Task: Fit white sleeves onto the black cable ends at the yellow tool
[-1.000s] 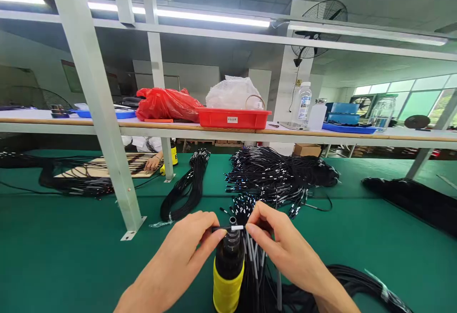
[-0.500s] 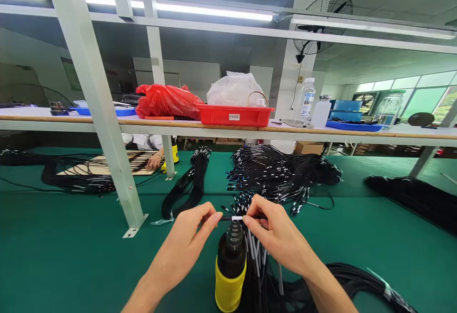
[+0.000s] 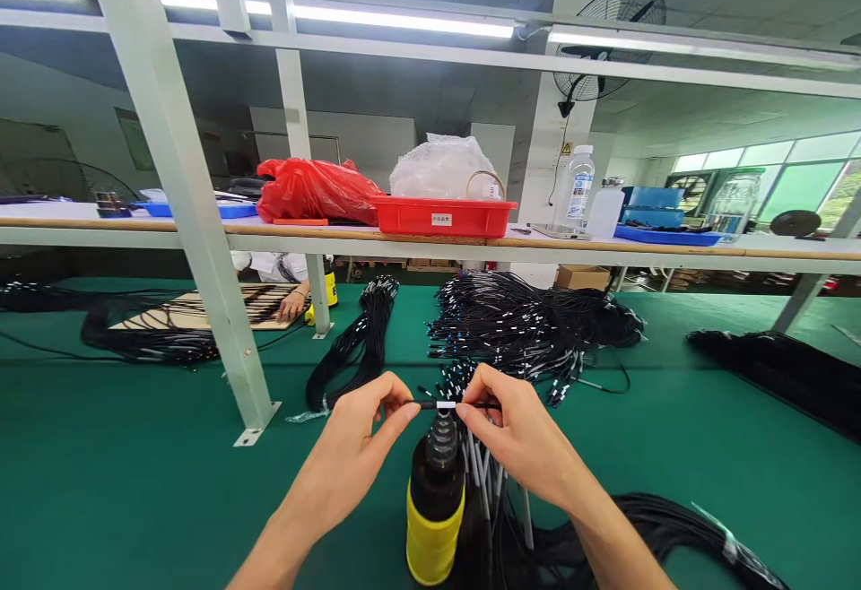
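Both of my hands pinch one thin black cable with a white sleeve and hold it level just above the ribbed nozzle of a dark bottle with a yellow band. My left hand grips the cable's left end between thumb and forefinger. My right hand pinches it right of the white sleeve. Below my right hand, a bunch of black cables with grey ends stands up from the green table.
A big heap of black cables lies beyond my hands, a coiled bundle to its left and another pile at right. A white post stands at left. The shelf carries a red tray and bottles. Another person's hand rests on a board across the table.
Both hands lifted the cable slightly, off the bottle's nozzle, and more black cable shows on each side of the white sleeve. The view tilted a little.
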`<action>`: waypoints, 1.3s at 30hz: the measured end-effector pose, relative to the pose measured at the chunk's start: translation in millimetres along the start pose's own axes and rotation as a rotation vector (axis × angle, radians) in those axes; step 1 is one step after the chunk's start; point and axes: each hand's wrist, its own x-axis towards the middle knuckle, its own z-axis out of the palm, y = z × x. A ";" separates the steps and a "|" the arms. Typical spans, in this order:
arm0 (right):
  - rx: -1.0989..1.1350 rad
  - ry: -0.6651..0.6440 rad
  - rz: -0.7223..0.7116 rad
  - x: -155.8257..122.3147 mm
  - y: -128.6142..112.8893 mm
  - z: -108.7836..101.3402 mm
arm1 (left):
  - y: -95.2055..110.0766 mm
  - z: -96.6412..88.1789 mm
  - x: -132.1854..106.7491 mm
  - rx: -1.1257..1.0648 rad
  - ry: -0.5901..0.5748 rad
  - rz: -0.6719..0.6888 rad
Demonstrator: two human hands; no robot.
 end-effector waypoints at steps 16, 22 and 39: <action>-0.019 -0.014 -0.041 -1.3 -2.3 -6.5 | 0.6 2.9 2.5 0.013 -0.059 -0.011; -0.018 0.001 -0.012 -1.1 0.2 -5.1 | 0.7 1.3 1.8 -0.029 -0.041 0.023; -0.048 0.041 -0.033 -1.8 -1.0 -3.9 | -1.5 3.3 2.2 -0.068 -0.018 -0.031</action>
